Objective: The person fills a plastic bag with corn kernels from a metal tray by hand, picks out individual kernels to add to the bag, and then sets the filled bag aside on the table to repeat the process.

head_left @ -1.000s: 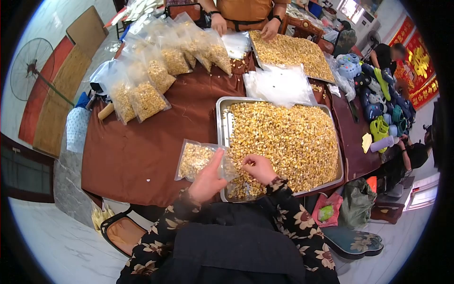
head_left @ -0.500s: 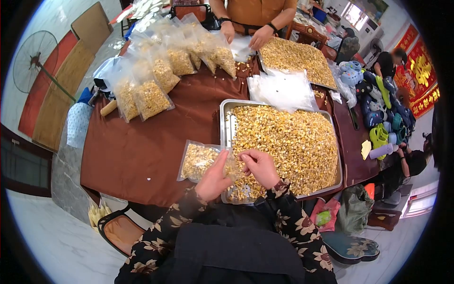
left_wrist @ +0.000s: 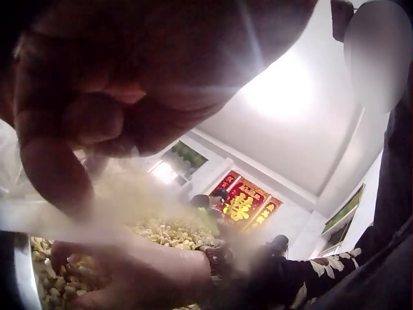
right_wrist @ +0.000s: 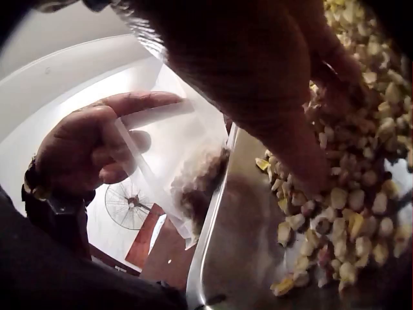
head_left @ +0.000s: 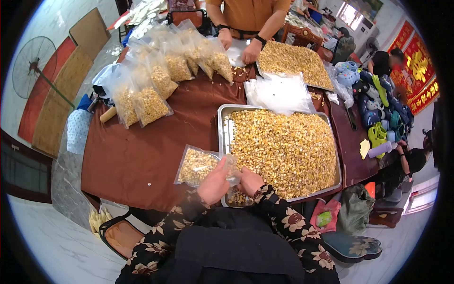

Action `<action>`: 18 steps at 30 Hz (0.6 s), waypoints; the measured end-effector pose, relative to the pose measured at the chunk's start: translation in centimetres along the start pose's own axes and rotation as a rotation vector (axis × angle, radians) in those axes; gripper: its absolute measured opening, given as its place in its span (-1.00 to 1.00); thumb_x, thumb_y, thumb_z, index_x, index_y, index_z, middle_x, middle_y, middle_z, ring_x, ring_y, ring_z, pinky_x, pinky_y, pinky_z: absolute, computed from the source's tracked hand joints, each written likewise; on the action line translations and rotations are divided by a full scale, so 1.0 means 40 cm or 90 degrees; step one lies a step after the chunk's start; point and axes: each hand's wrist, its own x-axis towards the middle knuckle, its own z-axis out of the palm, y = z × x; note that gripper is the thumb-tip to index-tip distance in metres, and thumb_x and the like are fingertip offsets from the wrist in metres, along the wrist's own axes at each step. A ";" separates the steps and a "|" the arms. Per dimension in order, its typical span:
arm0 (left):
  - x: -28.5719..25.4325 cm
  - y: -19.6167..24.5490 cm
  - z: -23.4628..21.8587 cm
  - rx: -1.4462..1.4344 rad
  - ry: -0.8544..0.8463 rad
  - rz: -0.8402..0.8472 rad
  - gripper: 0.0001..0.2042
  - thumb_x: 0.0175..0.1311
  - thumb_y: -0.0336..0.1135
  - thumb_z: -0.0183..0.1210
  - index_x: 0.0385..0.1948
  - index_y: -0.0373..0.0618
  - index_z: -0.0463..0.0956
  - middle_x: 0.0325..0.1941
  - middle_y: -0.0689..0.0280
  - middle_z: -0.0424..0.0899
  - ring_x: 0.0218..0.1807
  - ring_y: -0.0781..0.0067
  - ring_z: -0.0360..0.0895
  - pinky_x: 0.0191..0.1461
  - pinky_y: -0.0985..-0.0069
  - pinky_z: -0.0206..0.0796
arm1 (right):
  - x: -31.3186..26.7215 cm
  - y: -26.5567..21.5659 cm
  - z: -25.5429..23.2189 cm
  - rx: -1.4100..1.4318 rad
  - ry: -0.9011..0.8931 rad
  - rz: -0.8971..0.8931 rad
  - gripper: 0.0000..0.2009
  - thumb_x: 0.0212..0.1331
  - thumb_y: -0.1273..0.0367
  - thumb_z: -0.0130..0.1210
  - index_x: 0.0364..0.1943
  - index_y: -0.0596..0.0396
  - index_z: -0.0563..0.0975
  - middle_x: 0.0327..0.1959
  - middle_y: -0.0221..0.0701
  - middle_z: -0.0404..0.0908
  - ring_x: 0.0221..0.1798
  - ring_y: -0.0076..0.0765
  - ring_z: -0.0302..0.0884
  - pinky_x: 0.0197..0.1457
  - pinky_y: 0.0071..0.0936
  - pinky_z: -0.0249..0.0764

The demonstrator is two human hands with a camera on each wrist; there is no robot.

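Note:
A clear plastic bag partly filled with corn kernels lies on its side at the tray's left edge. My left hand grips it by the mouth, its index finger stretched along the opening in the right wrist view. The metal tray carries a wide heap of yellow corn kernels. Over the tray's near left corner is my right hand, just right of the bag's mouth. The right wrist view shows this hand's fingers pointing down among the kernels, thumb and fingers apart.
Several filled bags stand at the back left on the brown tablecloth. A stack of flat plastic bags lies behind my tray. Across the table a person handles plastic beside a second corn tray. Clogs are piled at right.
My right hand has dropped from above the kernels toward the tray's near left corner. My left hand keeps its hold on the bag, nearly in place.

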 end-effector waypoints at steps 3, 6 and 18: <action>-0.001 -0.011 0.009 -0.004 0.056 0.060 -0.36 0.02 -0.50 0.01 0.25 -0.39 0.06 0.35 -0.21 0.05 0.38 -0.11 0.06 0.37 0.35 0.00 | 0.012 0.049 0.039 0.069 0.059 -0.005 -0.63 -0.08 0.32 0.23 -0.11 0.03 0.50 -0.33 -0.14 0.46 -0.24 0.01 0.50 -0.20 -0.18 0.45; -0.005 -0.008 0.009 -0.029 0.060 0.046 -0.30 0.02 -0.46 0.04 0.28 -0.39 -0.02 0.34 -0.20 0.08 0.38 -0.08 0.06 0.37 0.35 0.00 | 0.003 0.057 -0.008 0.215 0.123 0.009 -0.71 -0.06 0.34 0.20 -0.19 0.08 0.52 -0.33 -0.14 0.53 -0.30 0.01 0.51 -0.21 -0.22 0.44; 0.006 -0.018 0.024 -0.015 0.081 0.035 -0.24 -0.01 -0.43 0.15 0.29 -0.38 -0.04 0.33 -0.15 0.13 0.35 -0.03 0.14 0.34 0.37 0.06 | -0.014 -0.080 -0.151 0.447 0.141 -0.059 -0.77 0.11 0.37 0.17 -0.18 0.19 0.56 -0.56 -0.51 0.50 -0.60 -0.68 0.34 -0.56 -0.63 0.30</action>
